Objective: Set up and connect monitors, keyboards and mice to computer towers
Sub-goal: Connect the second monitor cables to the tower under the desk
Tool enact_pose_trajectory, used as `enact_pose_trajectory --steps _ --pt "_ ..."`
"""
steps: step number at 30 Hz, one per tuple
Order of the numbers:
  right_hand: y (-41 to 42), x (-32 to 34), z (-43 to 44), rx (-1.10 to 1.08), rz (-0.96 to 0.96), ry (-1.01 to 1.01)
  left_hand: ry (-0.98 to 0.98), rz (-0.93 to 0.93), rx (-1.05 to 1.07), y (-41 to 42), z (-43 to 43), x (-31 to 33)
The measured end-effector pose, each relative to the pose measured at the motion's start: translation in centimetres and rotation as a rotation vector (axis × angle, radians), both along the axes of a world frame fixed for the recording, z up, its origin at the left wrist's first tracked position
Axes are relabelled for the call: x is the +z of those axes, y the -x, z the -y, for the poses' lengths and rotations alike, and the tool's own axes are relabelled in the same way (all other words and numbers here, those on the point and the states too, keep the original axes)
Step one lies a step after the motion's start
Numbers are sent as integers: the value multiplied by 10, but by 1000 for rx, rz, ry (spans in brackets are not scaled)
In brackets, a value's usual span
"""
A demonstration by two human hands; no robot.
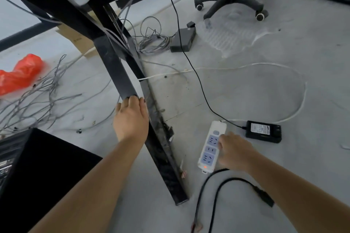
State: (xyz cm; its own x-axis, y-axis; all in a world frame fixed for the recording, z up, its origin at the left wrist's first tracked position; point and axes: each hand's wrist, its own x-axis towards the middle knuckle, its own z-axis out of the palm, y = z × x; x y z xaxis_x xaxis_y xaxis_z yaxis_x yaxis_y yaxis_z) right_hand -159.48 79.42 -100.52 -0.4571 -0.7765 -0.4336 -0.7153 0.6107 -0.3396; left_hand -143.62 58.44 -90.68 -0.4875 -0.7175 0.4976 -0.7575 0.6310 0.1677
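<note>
I am under a desk, looking down at a grey floor. My left hand [131, 117] grips the black metal desk leg [113, 58], fingers curled over its edge. My right hand [233, 150] grips the right side of a white power strip [211, 145] with blue sockets and a lit orange indicator. A black power adapter [263, 131] lies just right of the strip, its thin black cord running up the floor. A thick black power cable [223, 181] with a plug end [264, 196] loops below my right hand. The black computer tower [37, 172] stands at the lower left.
A grey network switch [183, 40] with coiled grey cables [153, 43] sits further back. Loose grey wires [37, 96] and a red plastic bag [20, 73] lie on the left. An office chair base [233, 0], clear plastic wrap [231, 38] and a white cord [265, 66] are on the right.
</note>
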Motion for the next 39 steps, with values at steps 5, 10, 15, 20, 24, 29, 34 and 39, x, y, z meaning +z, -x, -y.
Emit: enact_pose_trajectory --steps 5,10,15,20,24,29,34,39 --pt "24 -11 -46 123 25 -229 99 -123 19 2 2 -15" --pt "21 -26 -67 64 142 -167 132 -188 53 3 2 -25" --pt "8 -23 -61 -122 212 57 183 -198 25 5 4 -29" --pt "-2 -21 -59 165 386 -209 220 -217 -5 3 6 -29" --pt "11 -23 -45 39 257 4 252 -204 -19 4 8 -30" --pt "55 -16 -34 -243 -337 -45 247 -192 -13 2 9 -31" --pt "72 -29 -52 -303 -387 -197 253 -196 -21 3 8 -30" --pt "63 -22 -43 -304 -173 -14 278 -227 -13 3 9 -33"
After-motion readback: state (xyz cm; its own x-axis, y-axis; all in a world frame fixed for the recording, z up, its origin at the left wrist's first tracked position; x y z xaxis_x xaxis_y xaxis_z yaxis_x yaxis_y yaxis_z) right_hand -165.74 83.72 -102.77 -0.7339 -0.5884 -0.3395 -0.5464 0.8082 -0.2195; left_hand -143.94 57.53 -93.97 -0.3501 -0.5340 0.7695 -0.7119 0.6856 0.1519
